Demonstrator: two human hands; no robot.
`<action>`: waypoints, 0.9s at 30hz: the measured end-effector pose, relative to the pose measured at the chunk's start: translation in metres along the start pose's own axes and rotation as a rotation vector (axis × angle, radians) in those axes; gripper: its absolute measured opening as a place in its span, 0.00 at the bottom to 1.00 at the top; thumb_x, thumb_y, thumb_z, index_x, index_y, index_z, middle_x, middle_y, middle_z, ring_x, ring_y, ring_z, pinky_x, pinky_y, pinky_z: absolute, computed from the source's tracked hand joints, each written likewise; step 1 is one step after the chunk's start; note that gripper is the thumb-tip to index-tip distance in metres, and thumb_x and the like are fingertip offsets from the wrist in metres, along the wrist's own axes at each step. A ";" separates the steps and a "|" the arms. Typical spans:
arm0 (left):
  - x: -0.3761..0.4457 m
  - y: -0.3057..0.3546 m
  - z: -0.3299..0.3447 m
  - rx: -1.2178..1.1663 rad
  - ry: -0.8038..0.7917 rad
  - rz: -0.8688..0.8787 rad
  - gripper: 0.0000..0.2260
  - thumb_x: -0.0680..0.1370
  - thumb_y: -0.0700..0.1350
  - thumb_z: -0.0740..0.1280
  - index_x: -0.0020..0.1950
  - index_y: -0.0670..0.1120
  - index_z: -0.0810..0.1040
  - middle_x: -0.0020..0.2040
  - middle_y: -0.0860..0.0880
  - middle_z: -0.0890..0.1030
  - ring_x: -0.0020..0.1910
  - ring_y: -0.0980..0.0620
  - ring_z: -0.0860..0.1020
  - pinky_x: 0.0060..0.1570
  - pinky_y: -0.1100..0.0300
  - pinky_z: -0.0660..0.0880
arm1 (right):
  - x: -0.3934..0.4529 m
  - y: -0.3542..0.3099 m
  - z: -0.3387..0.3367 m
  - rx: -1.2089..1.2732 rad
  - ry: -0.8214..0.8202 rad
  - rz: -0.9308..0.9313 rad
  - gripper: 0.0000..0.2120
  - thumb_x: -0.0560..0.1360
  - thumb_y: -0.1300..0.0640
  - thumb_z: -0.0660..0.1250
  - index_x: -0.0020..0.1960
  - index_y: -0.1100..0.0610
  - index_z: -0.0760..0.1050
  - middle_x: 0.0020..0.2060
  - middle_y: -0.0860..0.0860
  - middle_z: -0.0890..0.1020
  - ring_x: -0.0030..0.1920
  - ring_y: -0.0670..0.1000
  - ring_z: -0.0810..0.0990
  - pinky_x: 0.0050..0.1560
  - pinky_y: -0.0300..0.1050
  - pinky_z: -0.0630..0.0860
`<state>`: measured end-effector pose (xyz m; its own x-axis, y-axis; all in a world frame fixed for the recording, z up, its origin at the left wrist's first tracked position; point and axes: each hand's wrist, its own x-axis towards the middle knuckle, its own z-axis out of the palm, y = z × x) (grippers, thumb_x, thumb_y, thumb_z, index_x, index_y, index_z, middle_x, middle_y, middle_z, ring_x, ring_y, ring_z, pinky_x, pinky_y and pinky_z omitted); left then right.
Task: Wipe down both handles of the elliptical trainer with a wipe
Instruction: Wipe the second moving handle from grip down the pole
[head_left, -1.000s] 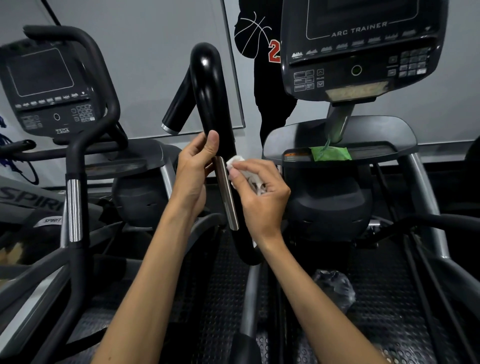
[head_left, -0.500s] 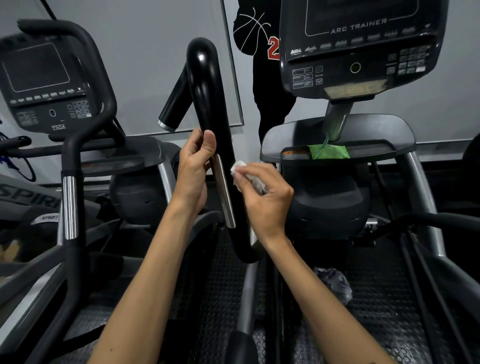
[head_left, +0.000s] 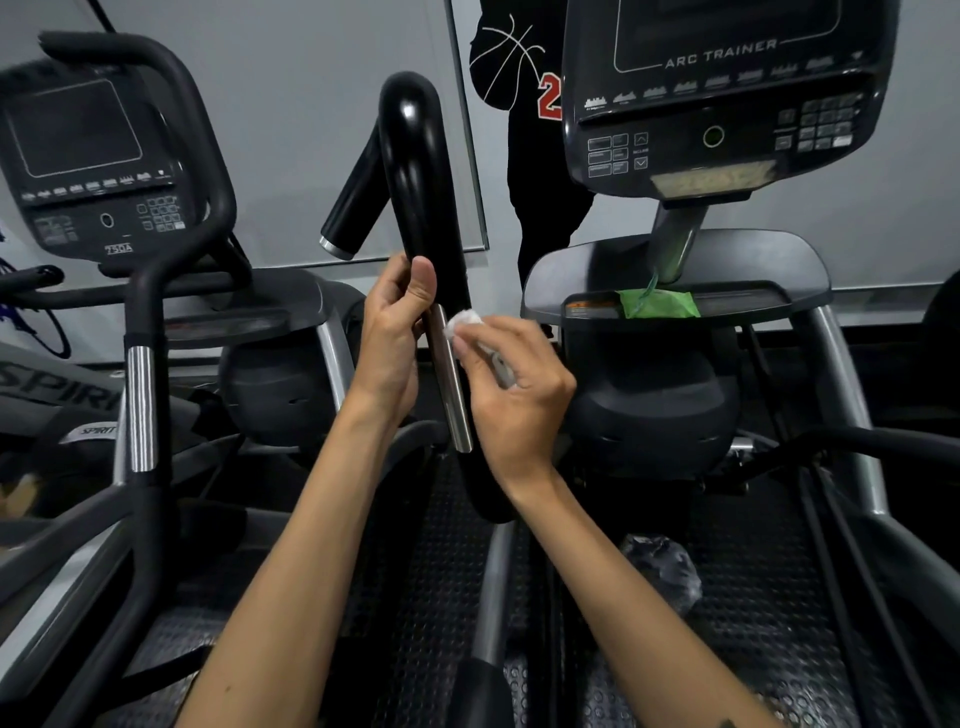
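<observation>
left hand (head_left: 390, 338) gripping, right hand (head_left: 511, 387) pinching

- Handle (head_left: 415, 171): a thick, glossy black tube at the centre of the scene, standing nearly upright and leaning a little to the left at the top. Its top bends over in a hook, and a short black stub with a silver end cap runs down to the left from behind the bend. A long, narrow silver strip (head_left: 453, 379) runs down its near face. Below the strip the tube curves down toward the floor.
- Wipe (head_left: 462, 319): small, white and crumpled into a wad. It touches the right edge of the silver strip near the strip's top end, and only its upper tip shows clearly.
</observation>
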<state>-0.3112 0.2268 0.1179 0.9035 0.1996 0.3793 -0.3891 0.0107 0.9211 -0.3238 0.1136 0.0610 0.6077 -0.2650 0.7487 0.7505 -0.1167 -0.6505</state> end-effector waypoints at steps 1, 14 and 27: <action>0.000 0.000 0.000 0.003 -0.003 -0.001 0.28 0.72 0.68 0.71 0.53 0.43 0.75 0.52 0.41 0.73 0.50 0.41 0.69 0.53 0.43 0.65 | -0.006 0.002 -0.003 -0.011 -0.002 -0.007 0.04 0.73 0.65 0.77 0.48 0.61 0.86 0.44 0.52 0.85 0.46 0.49 0.84 0.49 0.42 0.80; 0.000 -0.002 0.001 -0.007 -0.003 -0.010 0.23 0.73 0.66 0.71 0.48 0.45 0.74 0.51 0.39 0.73 0.50 0.40 0.69 0.55 0.42 0.66 | -0.011 -0.003 0.000 0.080 0.094 0.218 0.04 0.72 0.65 0.77 0.46 0.60 0.86 0.43 0.51 0.85 0.45 0.45 0.84 0.49 0.39 0.79; -0.003 0.000 0.003 -0.014 -0.019 0.011 0.29 0.73 0.66 0.72 0.54 0.42 0.73 0.52 0.40 0.73 0.50 0.41 0.70 0.56 0.43 0.68 | 0.005 -0.005 0.003 0.064 0.088 0.244 0.06 0.73 0.65 0.77 0.50 0.60 0.87 0.46 0.50 0.84 0.48 0.43 0.83 0.51 0.33 0.77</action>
<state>-0.3130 0.2237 0.1169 0.9025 0.1808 0.3909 -0.4012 0.0229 0.9157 -0.3241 0.1155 0.0681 0.7499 -0.3606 0.5547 0.6011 0.0210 -0.7989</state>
